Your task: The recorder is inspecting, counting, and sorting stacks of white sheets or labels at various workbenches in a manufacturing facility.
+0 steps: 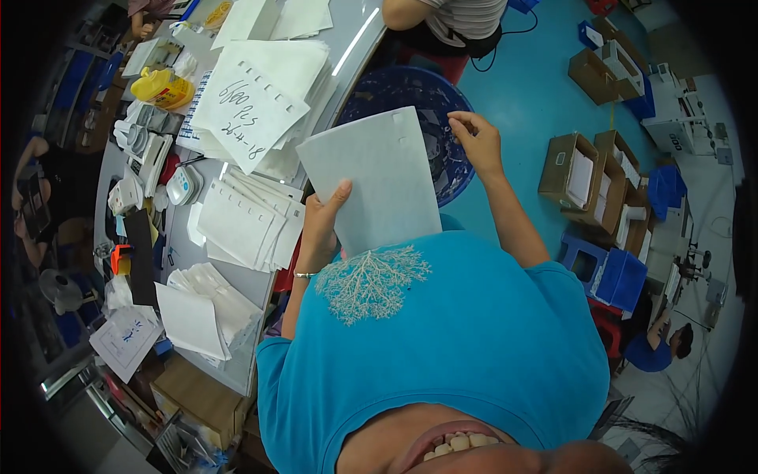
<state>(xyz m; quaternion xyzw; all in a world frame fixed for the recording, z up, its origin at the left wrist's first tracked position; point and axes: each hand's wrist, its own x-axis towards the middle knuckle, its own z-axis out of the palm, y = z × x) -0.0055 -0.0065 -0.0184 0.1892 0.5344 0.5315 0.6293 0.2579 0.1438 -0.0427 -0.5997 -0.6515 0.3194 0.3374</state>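
My left hand (322,221) is closed on the near left edge of a white paper sheet (379,174), its thumb lying on top. The sheet is held tilted in front of my chest; whether it is one sheet or several I cannot tell. A small mark or cut-out shows near its far right corner. My right hand (478,144) is raised to the right of the sheet, apart from it, thumb and forefinger brought together; anything between them is too small to make out. Beneath and beyond stands a round blue bin (454,186) with small scraps inside, partly hidden by the sheet.
On the table (359,59) to my left lie a handwritten paper stack (253,107), fanned sheets (245,221), a yellow container (162,88) and more papers (209,308). A seated person (450,20) is beyond the bin. Cardboard boxes (568,170) and a blue stool (583,257) stand rightward.
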